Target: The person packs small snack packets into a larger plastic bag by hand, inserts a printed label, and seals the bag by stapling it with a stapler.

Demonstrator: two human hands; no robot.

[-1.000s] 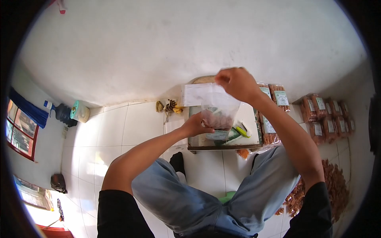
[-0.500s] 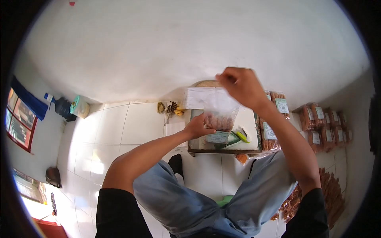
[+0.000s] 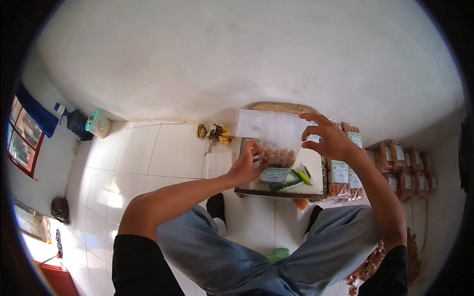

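Observation:
A clear plastic bag with brown pieces in its lower part and a green and white label stands on the small low table. My left hand is at the bag's left side, fingers apart and curved. To the right of the bag's upper part, my right hand is open, thumb and fingers spread with nothing between them. A yellow-green tool lies on the table beside a green packet. White papers are behind the bag.
Filled, labelled packs stand right of the table, with more packs farther right. Loose brown pieces lie on the floor at lower right. Bananas are left of the table, and a lidded tub and water bottle far left.
My right hand has come down from above the bag and its fingers have spread. My left hand has loosened from the bag's side. The view has shifted slightly.

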